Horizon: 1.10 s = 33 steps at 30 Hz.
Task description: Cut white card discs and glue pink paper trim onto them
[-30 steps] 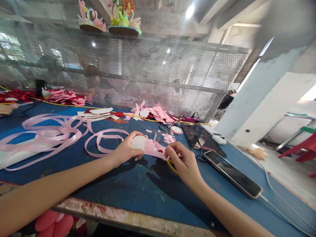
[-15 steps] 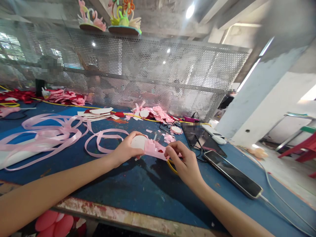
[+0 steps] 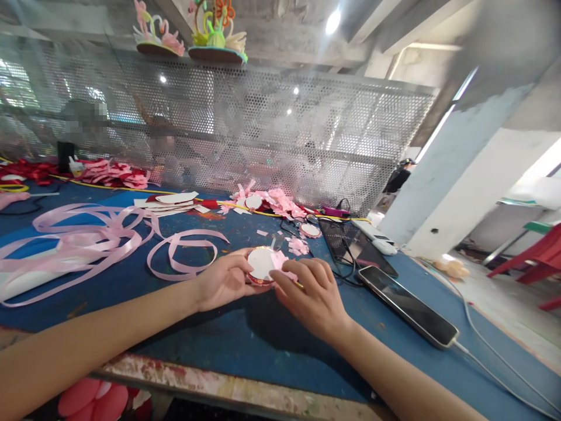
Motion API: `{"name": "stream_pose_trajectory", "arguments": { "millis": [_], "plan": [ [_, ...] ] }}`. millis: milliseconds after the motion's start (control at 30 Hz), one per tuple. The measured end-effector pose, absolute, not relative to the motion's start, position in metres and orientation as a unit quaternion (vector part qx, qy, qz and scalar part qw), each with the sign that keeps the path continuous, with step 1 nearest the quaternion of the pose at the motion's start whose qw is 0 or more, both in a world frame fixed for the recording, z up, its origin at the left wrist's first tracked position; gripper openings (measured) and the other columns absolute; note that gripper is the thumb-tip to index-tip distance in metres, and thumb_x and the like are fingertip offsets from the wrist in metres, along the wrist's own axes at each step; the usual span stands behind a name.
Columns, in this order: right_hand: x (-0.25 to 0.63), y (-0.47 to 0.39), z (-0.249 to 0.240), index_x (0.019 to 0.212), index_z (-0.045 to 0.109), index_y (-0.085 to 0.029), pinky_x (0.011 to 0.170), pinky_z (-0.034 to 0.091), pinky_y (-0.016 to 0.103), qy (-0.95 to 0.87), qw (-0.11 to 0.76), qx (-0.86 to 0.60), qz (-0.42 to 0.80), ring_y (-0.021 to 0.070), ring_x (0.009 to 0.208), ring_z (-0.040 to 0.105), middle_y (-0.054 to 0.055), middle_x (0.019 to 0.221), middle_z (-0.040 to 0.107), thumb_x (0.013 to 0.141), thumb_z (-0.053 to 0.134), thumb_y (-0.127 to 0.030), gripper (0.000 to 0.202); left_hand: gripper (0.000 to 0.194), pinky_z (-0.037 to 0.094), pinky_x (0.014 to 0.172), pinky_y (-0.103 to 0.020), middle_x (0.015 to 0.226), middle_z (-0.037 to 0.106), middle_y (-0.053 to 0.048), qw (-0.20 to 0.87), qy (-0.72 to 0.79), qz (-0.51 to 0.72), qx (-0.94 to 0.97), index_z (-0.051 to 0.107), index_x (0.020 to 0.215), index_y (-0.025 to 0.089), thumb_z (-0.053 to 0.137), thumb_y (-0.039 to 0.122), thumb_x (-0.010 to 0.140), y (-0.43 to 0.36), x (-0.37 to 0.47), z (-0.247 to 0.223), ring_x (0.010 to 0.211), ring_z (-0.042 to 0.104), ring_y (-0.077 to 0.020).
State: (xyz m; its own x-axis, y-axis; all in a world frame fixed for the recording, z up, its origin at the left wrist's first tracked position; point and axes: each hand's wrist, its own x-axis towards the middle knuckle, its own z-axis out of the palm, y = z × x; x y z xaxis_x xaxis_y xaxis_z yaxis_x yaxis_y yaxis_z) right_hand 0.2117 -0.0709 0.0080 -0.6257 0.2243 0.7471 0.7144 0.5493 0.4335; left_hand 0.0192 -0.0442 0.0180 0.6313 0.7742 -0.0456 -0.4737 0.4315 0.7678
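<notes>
White disc [image 3: 262,263] in left hand [image 3: 225,280], far bottle's [image 3: 76,168] contents unclear

Bright overhead lamp [image 3: 333,22], soft dark shadow [image 3: 283,327] on blue table [image 3: 197,345], stretched edges; blurred upper right corner

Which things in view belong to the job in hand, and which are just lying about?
In the job:
- white disc, in left hand
- pink strip, at right hand
- probably loose pink ribbon

Lying about, apparently:
- phone
- dark flat device
</notes>
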Motion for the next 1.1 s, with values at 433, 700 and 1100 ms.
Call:
{"name": "stream_pose_trajectory", "arguments": {
  "millis": [433, 700, 1100],
  "plan": [
    [0.219, -0.076, 0.018, 0.086, 0.068, -0.028, 0.064, 0.038, 0.03, -0.803, 0.46, -0.245, -0.289, 0.0142, 0.07, 0.046, 0.0, 0.069, 0.058, 0.079, 0.062, -0.011, 0.019, 0.031, 0.046, 0.082, -0.031, 0.112, 0.06, -0.009, 0.737, 0.231, 0.432, 0.465, 0.061, 0.103, 0.017, 0.054, 0.021, 0.074, -0.027, 0.017, 0.007, 0.101, 0.056, -0.0196],
    [0.22, -0.077, 0.026, 0.078, 0.073, -0.032, 0.056, 0.036, 0.028, -0.811, 0.512, -0.252, -0.127, 0.0128, 0.063, 0.044, -0.001, 0.063, 0.045, 0.078, 0.067, -0.021, 0.013, 0.032, 0.043, 0.091, -0.035, 0.115, 0.058, -0.009, 0.345, 0.184, 0.422, 0.818, 0.061, 0.105, 0.023, 0.064, 0.019, 0.073, -0.026, 0.006, 0.005, 0.109, 0.052, -0.0216],
    [0.213, -0.082, 0.027, 0.09, 0.067, -0.025, 0.06, 0.041, 0.028, -0.813, 0.504, -0.237, -0.172, 0.0137, 0.066, 0.05, 0.001, 0.071, 0.055, 0.079, 0.065, -0.023, 0.012, 0.015, 0.048, 0.078, -0.034, 0.079, 0.069, -0.007, 0.095, 0.151, 0.512, 0.84, 0.066, 0.077, 0.022, 0.056, 0.029, 0.084, -0.042, 0.003, 0.011, 0.082, 0.061, -0.0186]
  ]
}}
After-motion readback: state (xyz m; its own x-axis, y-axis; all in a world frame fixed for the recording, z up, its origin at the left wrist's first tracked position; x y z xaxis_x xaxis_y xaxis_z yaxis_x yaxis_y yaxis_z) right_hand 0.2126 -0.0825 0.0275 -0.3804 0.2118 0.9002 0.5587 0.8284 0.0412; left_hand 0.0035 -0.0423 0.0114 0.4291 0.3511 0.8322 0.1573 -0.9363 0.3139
